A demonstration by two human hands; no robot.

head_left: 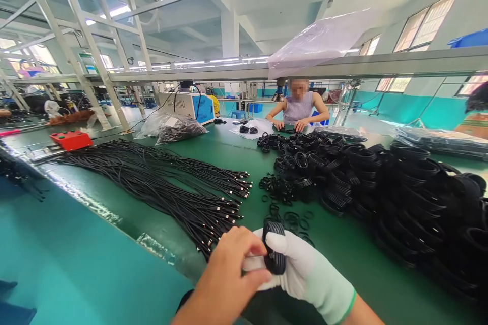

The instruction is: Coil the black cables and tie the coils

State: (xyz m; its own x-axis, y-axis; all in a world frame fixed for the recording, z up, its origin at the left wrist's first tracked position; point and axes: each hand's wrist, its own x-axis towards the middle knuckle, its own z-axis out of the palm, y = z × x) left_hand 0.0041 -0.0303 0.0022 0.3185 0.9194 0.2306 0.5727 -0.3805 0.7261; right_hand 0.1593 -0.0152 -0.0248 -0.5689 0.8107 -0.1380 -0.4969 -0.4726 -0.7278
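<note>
1. Nearest camera: left hand (229, 269), bare, angled up from bottom edge. Thumb and forefinger curled at left side of black cable coil (279, 264). Blurry at fingertips, so can't tell whether pinched on a strand or just resting close.
2. Facing it: right hand (303, 264), in white glove (318, 279) with green-edged cuff. Clamped on the coil, thumb across its front. Coil held upright, just above near edge of green table (224, 150).
3. Just beyond the glove: loose small black rings (292, 221), scattered flat on table, thicker in a heap (280, 188) farther back.
4. Right of those: big pile of finished-looking black coils (354, 167), stacked several deep, running to right edge.
5. Left of hands: long bundle of straight black cables (152, 177), fanned out, metal-tipped ends pointing toward the rings.
6. At far left end of bundle: red control box (71, 139) with buttons on top.
7. Behind bundle: clear plastic bag (179, 127) with dark contents, next to white-and-blue machine (204, 106).
8. Across table: co-worker (299, 106) in sleeveless top, both hands down at dark items.
9. Overhead: metal rail (396, 64) spanning the view, with plastic sheet (316, 43) draped over it.
</note>
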